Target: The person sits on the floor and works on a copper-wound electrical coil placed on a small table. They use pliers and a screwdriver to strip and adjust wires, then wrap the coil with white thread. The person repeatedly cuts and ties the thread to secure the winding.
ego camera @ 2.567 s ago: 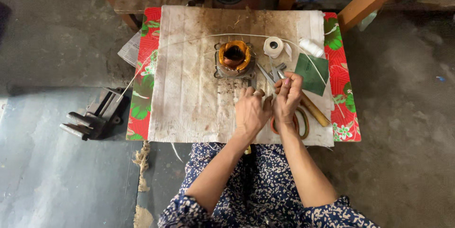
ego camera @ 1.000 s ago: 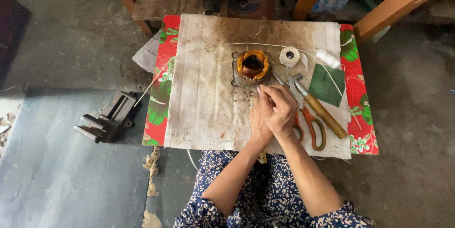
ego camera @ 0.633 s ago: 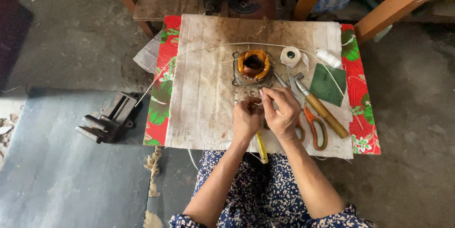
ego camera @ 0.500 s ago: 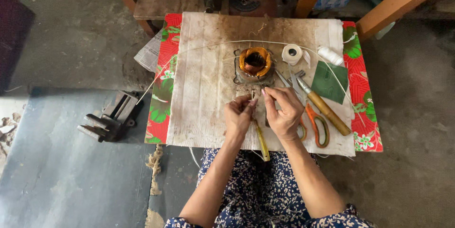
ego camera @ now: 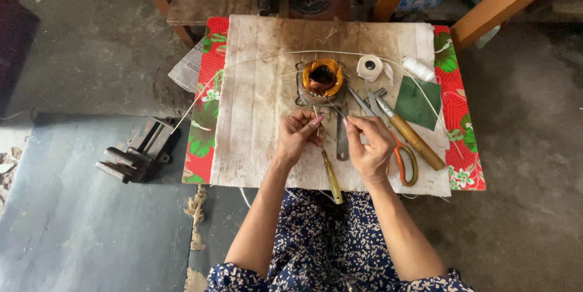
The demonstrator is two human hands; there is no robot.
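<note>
On the tabletop (ego camera: 255,116), covered by a stained white cloth, the motor stator (ego camera: 322,78) with copper winding lies just beyond both hands, a little nearer the left one. The left hand (ego camera: 297,137) pinches a thin wire end coming from it; the right hand (ego camera: 369,143), fingers curled nearly closed, pinches another fine wire. A yellow-handled tool (ego camera: 331,173) lies between them, its long axis pointing toward the person.

We are seeing the wound coil (ego camera: 322,79) sitting mid-table on the cloth (ego camera: 255,116), the tape roll (ego camera: 368,67) just right of it, the scissors (ego camera: 401,152) lying further right, the screwdriver (ego camera: 331,173) lying between both hands, the vise (ego camera: 136,153) standing left on the floor
</note>
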